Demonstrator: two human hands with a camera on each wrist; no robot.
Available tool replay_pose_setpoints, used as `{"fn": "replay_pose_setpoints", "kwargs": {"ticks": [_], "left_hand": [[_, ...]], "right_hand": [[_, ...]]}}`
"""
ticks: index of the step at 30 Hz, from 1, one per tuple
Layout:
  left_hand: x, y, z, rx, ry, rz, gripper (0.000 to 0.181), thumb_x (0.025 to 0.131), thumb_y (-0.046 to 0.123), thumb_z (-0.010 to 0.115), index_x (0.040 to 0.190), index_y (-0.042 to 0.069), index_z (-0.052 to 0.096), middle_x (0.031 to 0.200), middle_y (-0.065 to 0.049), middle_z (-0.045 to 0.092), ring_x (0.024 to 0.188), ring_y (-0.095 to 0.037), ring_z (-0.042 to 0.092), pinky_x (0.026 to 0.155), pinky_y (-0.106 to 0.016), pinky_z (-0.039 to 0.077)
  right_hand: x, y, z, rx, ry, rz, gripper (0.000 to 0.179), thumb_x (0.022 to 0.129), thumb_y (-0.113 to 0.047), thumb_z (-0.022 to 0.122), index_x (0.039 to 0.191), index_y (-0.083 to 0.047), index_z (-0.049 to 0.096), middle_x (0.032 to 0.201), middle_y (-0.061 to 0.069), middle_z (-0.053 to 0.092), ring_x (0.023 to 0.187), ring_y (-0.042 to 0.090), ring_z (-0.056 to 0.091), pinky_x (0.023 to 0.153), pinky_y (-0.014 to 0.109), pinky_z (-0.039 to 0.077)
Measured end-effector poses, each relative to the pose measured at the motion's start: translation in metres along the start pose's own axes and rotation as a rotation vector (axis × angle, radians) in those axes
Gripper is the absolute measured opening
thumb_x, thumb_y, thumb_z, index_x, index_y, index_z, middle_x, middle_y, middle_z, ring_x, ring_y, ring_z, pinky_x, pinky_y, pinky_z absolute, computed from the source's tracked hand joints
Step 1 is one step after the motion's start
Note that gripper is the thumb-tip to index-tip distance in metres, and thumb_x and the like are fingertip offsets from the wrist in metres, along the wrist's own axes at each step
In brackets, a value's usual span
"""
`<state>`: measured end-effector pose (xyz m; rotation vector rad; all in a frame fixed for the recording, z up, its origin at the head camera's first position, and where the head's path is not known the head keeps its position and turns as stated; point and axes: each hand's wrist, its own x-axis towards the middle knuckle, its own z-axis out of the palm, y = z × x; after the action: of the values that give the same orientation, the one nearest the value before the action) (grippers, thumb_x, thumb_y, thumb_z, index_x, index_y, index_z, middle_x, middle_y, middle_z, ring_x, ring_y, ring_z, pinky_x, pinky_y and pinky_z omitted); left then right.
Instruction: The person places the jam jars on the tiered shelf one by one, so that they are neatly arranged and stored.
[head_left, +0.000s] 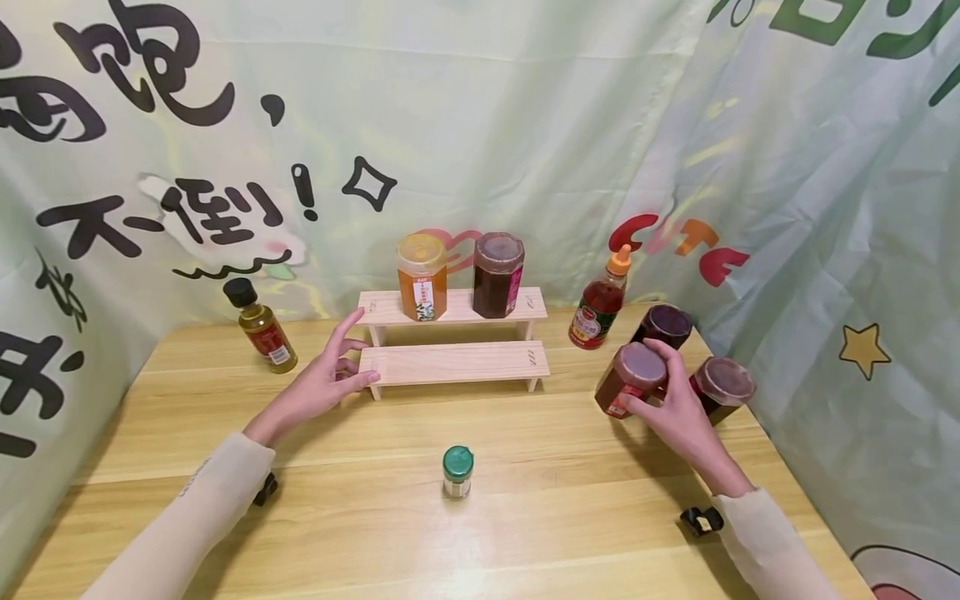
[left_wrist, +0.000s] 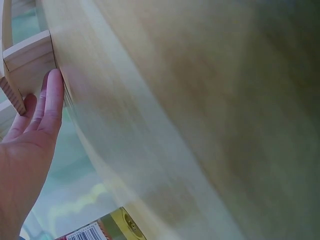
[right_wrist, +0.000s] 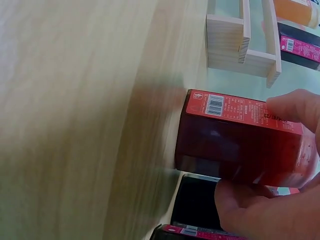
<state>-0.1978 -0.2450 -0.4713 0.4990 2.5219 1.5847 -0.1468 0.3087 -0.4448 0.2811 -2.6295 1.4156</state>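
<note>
My right hand (head_left: 678, 406) grips a jar of dark red contents (head_left: 620, 387) near its top, thumb on one side and fingers on the other. Its red label with a barcode shows in the right wrist view; whether its base touches the table I cannot tell. Two dark jars stand close by, one behind (head_left: 662, 327) and one to the right (head_left: 722, 387). My left hand (head_left: 318, 385) is at the left end of a two-tier wooden rack (head_left: 453, 364), fingers mostly straight against it. On the upper tier stand an amber jar (head_left: 422, 279) and a dark jar (head_left: 498, 279).
A red sauce bottle (head_left: 596, 312) with an orange tip stands right of the rack. An oil bottle (head_left: 266, 333) with a black cap is at the left. A small green-capped shaker (head_left: 457, 472) stands toward the front. Printed cloth (head_left: 525, 150) hangs behind the table (head_left: 360, 533).
</note>
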Motion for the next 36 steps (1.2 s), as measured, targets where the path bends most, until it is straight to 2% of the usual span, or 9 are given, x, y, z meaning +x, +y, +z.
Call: {"fn": "replay_pose_setpoints", "kwargs": {"ticks": [5, 9, 14, 22, 28, 36], "left_hand": [[0.0, 0.0, -0.001, 0.0, -0.001, -0.001, 0.106, 0.104, 0.022, 0.079, 0.171, 0.055, 0.005, 0.157, -0.027, 0.047, 0.108, -0.039, 0.069, 0.067, -0.049, 0.062], [0.0, 0.0, -0.001, -0.001, -0.004, -0.002, 0.106, 0.104, 0.023, 0.08, 0.171, 0.056, 0.005, 0.157, -0.027, 0.048, 0.108, -0.039, 0.069, 0.068, -0.05, 0.063], [0.0, 0.001, -0.002, 0.003, -0.014, 0.006, 0.106, 0.104, 0.023, 0.08, 0.171, 0.056, 0.005, 0.157, -0.027, 0.048, 0.109, -0.038, 0.069, 0.081, -0.052, 0.062], [0.0, 0.006, -0.007, 0.028, -0.026, 0.004, 0.111, 0.1, 0.022, 0.084, 0.172, 0.054, 0.006, 0.156, -0.026, 0.051, 0.112, -0.036, 0.068, 0.091, -0.051, 0.059], [-0.001, 0.007, -0.01, 0.051, -0.019, 0.02, 0.114, 0.098, 0.021, 0.086, 0.174, 0.05, 0.006, 0.155, -0.024, 0.053, 0.115, -0.035, 0.066, 0.093, -0.052, 0.057], [0.001, 0.004, -0.011, 0.054, -0.03, 0.037, 0.12, 0.093, 0.02, 0.091, 0.174, 0.047, 0.007, 0.152, -0.021, 0.056, 0.121, -0.035, 0.064, 0.094, -0.051, 0.057]], "right_hand": [[0.001, -0.002, -0.001, -0.009, 0.011, 0.009, 0.095, 0.094, -0.002, 0.086, 0.168, -0.007, 0.026, 0.15, 0.029, 0.049, 0.131, 0.043, 0.055, 0.092, 0.008, 0.044], [-0.001, -0.004, -0.002, -0.061, 0.035, 0.011, 0.093, 0.093, -0.01, 0.09, 0.166, -0.009, 0.032, 0.145, 0.026, 0.054, 0.125, 0.038, 0.059, 0.09, 0.009, 0.046], [-0.002, -0.003, -0.002, -0.11, 0.061, -0.004, 0.091, 0.091, -0.016, 0.093, 0.162, -0.009, 0.037, 0.142, 0.021, 0.059, 0.121, 0.032, 0.06, 0.089, 0.011, 0.047], [-0.005, -0.004, 0.002, -0.118, 0.075, -0.005, 0.091, 0.09, -0.016, 0.094, 0.162, -0.008, 0.038, 0.143, 0.022, 0.059, 0.122, 0.028, 0.059, 0.09, 0.008, 0.045], [-0.007, -0.015, 0.004, -0.127, 0.084, -0.006, 0.091, 0.089, -0.02, 0.095, 0.162, -0.013, 0.042, 0.143, 0.017, 0.062, 0.115, 0.009, 0.058, 0.09, 0.017, 0.05], [-0.007, -0.033, 0.01, -0.11, 0.093, -0.046, 0.092, 0.086, -0.018, 0.097, 0.162, -0.017, 0.044, 0.141, 0.014, 0.064, 0.112, 0.008, 0.059, 0.089, 0.015, 0.048]]}}
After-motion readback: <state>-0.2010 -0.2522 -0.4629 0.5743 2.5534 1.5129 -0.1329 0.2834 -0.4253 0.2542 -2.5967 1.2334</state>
